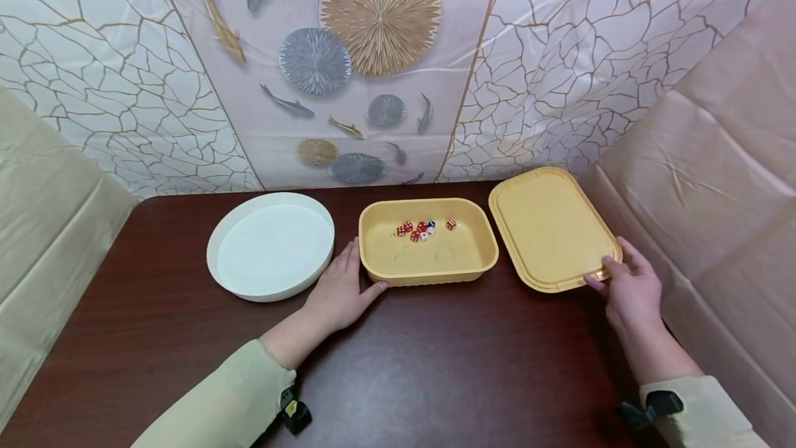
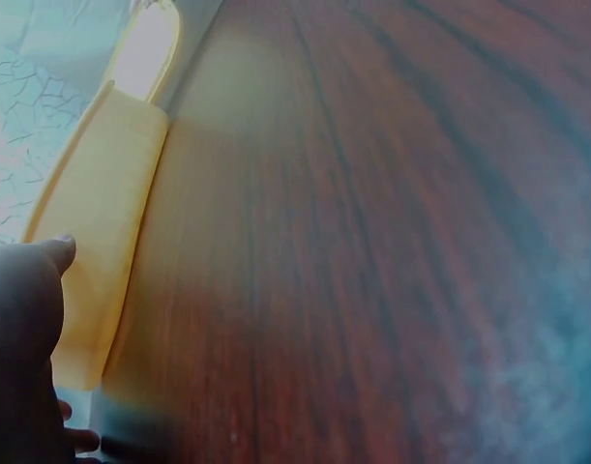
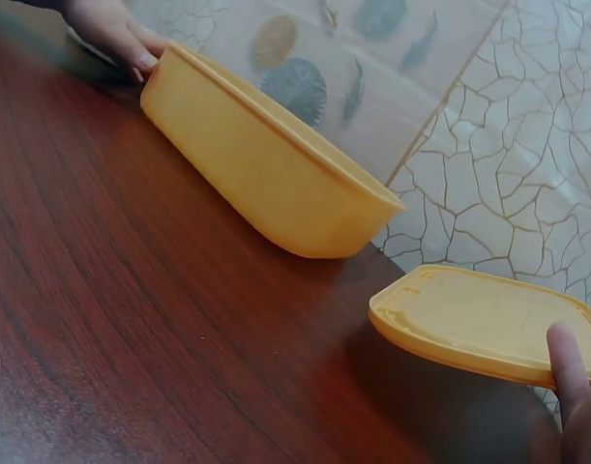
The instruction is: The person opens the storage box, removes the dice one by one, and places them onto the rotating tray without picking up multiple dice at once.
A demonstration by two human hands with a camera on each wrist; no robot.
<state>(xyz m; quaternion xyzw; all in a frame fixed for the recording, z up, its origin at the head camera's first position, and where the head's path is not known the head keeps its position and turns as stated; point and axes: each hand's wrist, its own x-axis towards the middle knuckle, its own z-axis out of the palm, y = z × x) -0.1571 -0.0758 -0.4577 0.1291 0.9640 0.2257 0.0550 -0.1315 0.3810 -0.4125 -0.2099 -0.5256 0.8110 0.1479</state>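
Note:
A yellow rectangular tub (image 1: 429,265) stands upright on the table, with several small dice (image 1: 414,236) inside, mostly red, a few white or blue. My left hand (image 1: 340,294) touches the tub's left end, fingers straight along its side and thumb against the front left corner. In the left wrist view that thumb (image 2: 61,253) rests on the tub's wall. On the right, my right hand (image 1: 634,289) pinches the near right corner of a flat yellow lid (image 1: 553,227), thumb on top. The right wrist view has the lid (image 3: 498,314) raised off the table, a shadow below it.
A round white tray (image 1: 270,247) sits left of the tub, close to my left hand. All this is on a dark brown wooden table (image 1: 435,365). Patterned cloth (image 1: 535,54) hangs behind, and a beige cloth wall (image 1: 715,157) rises beside my right hand.

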